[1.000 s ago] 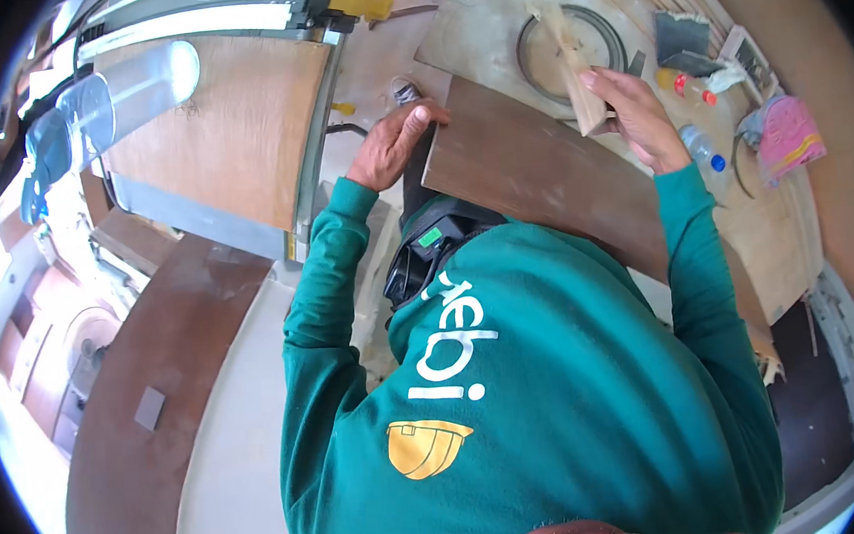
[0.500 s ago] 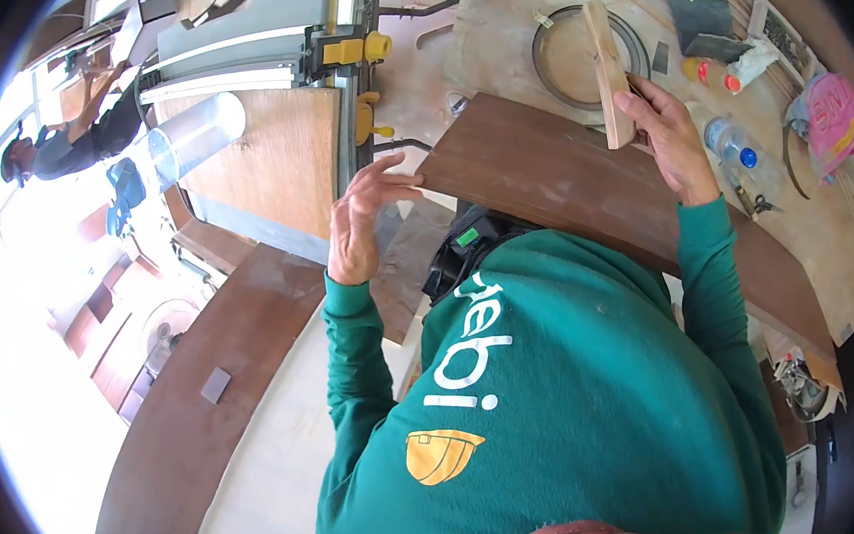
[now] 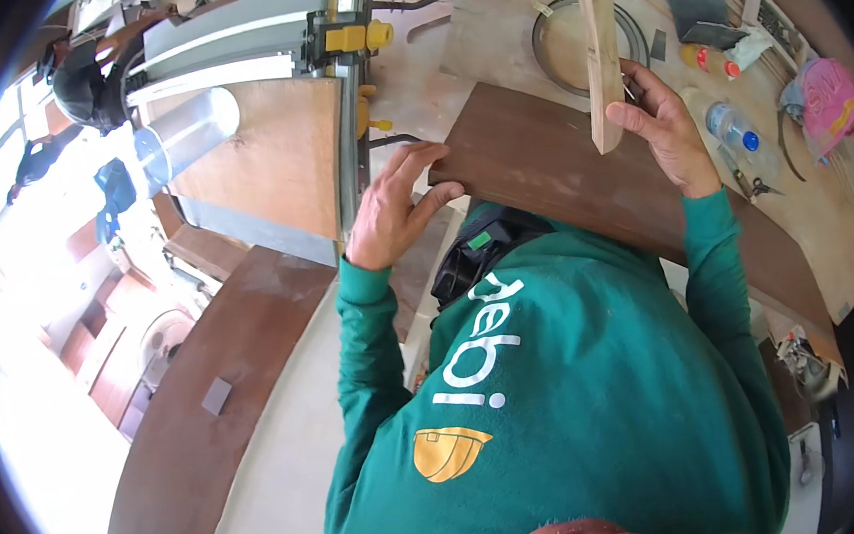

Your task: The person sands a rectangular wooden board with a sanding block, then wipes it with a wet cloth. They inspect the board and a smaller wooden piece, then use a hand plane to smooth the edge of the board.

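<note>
A long dark brown board (image 3: pixel 559 161) lies in front of my body, slanting from upper left to lower right. My left hand (image 3: pixel 397 204) is at its left end, fingers and thumb bent round the corner. In my right hand (image 3: pixel 665 128) is a narrow pale wooden block (image 3: pixel 602 72), gripped near its lower end by thumb and fingers. The block stands up above the board's far edge; whether its foot touches the board I cannot tell.
A table saw (image 3: pixel 349 38) with yellow knobs stands at the upper left. The worktable holds a coiled band (image 3: pixel 539 52), a water bottle (image 3: pixel 733 127), scissors (image 3: pixel 764 186) and a pink cloth (image 3: pixel 829 105). Another brown board (image 3: pixel 216 454) lies at left. A co-worker (image 3: pixel 82 88) is beyond the saw.
My left hand has moved right and closed onto the board's end, where its fingers were spread before. The wooden block has shifted slightly left and up in my right hand.
</note>
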`<move>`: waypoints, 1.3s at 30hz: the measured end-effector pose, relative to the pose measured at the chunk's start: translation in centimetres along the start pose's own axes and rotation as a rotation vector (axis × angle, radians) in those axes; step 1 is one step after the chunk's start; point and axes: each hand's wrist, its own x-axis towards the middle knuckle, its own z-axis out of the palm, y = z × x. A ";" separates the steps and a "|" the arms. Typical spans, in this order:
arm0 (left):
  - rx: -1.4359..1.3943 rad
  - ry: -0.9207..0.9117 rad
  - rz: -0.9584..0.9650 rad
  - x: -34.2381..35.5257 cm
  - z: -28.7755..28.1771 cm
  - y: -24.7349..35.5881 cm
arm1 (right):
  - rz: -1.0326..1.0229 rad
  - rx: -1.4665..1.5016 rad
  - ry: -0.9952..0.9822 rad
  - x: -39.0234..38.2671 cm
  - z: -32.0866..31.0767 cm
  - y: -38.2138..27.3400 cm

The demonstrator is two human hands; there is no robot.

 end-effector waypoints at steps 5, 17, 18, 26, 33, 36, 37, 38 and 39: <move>0.063 -0.144 0.217 1.3 -0.4 -4.7 | 0.035 0.015 0.072 -1.9 1.8 -2.1; -0.116 0.130 0.244 1.0 1.7 -4.6 | -0.034 -0.079 -0.142 -3.1 4.7 -4.7; -0.112 0.166 0.216 0.7 2.1 -4.2 | -0.024 -0.074 -0.198 -2.7 4.3 -4.5; -0.123 0.938 -0.079 0.3 8.6 1.6 | -0.075 -0.142 -0.444 -0.3 2.0 -2.4; -0.358 0.862 0.219 3.7 14.4 15.7 | -0.317 -0.113 -0.590 -0.5 -1.2 -2.8; -0.350 0.732 0.271 4.9 14.1 16.1 | -0.306 -0.147 -0.543 -0.3 -2.4 -2.3; -0.337 0.691 0.266 5.3 13.8 15.6 | -0.299 -0.147 -0.512 -0.1 -2.9 -1.9; -0.279 0.665 0.325 5.3 13.4 15.0 | -0.335 -0.142 -0.547 -0.2 -3.1 -2.1; -0.403 0.590 0.301 5.5 13.1 14.2 | -0.305 -0.121 -0.542 -0.4 -3.0 -2.3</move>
